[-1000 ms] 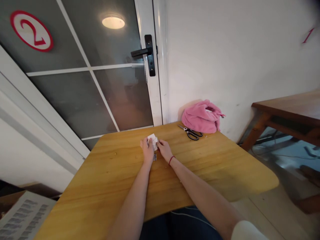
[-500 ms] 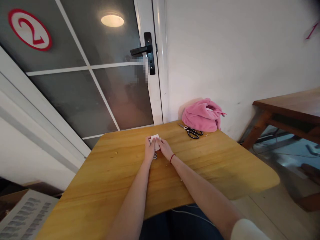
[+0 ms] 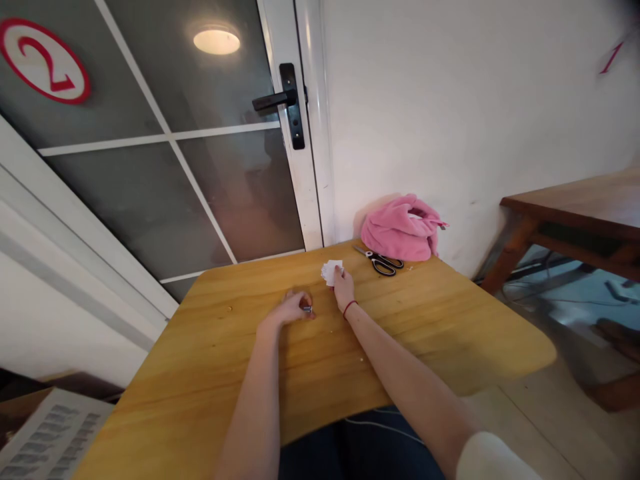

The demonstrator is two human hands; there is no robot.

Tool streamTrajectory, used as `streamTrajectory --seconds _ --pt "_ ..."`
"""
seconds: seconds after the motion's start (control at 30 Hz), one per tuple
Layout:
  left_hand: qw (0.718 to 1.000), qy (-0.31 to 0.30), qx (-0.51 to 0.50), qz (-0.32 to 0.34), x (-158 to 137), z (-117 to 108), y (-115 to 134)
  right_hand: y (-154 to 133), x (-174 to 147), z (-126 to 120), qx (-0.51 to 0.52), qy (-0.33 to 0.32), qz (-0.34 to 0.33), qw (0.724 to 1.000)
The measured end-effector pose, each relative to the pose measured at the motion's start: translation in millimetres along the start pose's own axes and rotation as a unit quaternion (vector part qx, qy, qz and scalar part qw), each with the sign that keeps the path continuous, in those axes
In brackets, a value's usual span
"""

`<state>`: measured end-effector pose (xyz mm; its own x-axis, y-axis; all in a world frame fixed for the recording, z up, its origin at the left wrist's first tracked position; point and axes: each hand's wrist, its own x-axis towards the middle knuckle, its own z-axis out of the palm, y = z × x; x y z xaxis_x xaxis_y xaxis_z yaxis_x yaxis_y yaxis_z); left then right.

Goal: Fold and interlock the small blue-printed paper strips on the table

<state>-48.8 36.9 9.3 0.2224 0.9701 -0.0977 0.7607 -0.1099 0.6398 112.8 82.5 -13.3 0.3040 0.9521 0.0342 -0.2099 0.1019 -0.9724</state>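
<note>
My right hand (image 3: 344, 285), with a red cord round its wrist, pinches a small fanned stack of white paper pieces (image 3: 331, 272) just above the far half of the table. Lower and to the left, my left hand (image 3: 294, 308) curls its thumb and fingers round a small dark-and-silver object (image 3: 307, 309) at the tabletop. The object is too small and too covered to name. The two hands are apart. Black-handled scissors (image 3: 384, 264) lie right of my right hand, partly opened, beside a pink plush bag (image 3: 403, 228).
The wooden table (image 3: 220, 373) ends at a door (image 3: 200, 193) with a black handle (image 3: 275, 101) and a white wall. Small scraps lie on the tabletop. A box (image 3: 47, 433) stands low at left; another wooden table (image 3: 575, 207) is at right.
My hands have separated. The right hand has moved right with the white paper pieces, while the left has let go of them and closed round the small object on the table.
</note>
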Motion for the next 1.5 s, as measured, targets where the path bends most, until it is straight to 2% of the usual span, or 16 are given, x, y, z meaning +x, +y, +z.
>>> streamTrajectory --seconds 0.1,0.17,0.27,0.37,0.47,0.53,0.63,0.77,0.9,1.07,1.17,1.27,1.33,1.43,1.5 --pt "0.998 -0.058 -0.030 0.007 2 2 1 1 -1 1 -0.015 -0.010 -0.009 1.000" --pt "0.995 -0.060 -0.076 0.015 4 2 5 2 -1 1 -0.028 -0.018 -0.014 0.999" --pt "0.982 0.025 -0.185 0.030 5 1 13 2 -3 1 -0.060 -0.041 -0.025 0.997" --pt "0.950 0.135 -0.278 0.051 7 -2 22 1 -6 3 -0.084 -0.078 -0.030 0.993" --pt "0.916 0.204 -0.338 0.069 7 -4 28 -1 -12 7 -0.089 -0.112 -0.020 0.990" --pt "0.905 0.247 -0.331 0.099 7 -4 32 -3 -17 9 -0.090 -0.138 -0.010 0.986" --pt "0.905 0.302 -0.249 0.165 4 1 37 -5 -23 12 -0.089 -0.179 0.001 0.980" --pt "0.919 0.287 -0.131 0.234 4 14 41 -4 -29 15 -0.082 -0.214 -0.001 0.973" --pt "0.937 0.276 -0.075 0.198 5 26 40 -3 -31 15 -0.047 -0.226 0.010 0.973" --pt "0.938 0.256 -0.161 0.170 6 29 39 -7 -32 14 -0.007 -0.221 0.037 0.975" --pt "0.917 0.281 -0.243 0.141 11 27 36 -9 -33 14 -0.001 -0.213 0.057 0.975" --pt "0.882 0.318 -0.336 0.089 18 24 29 -9 -33 15 -0.006 -0.202 0.080 0.976" --pt "0.867 0.311 -0.387 0.047 21 23 23 -9 -32 16 -0.012 -0.205 0.085 0.975" --pt "0.882 0.272 -0.384 0.009 21 21 16 -10 -33 15 -0.019 -0.220 0.086 0.972" --pt "0.895 0.267 -0.357 -0.001 20 19 14 -11 -34 15 -0.022 -0.229 0.083 0.970"
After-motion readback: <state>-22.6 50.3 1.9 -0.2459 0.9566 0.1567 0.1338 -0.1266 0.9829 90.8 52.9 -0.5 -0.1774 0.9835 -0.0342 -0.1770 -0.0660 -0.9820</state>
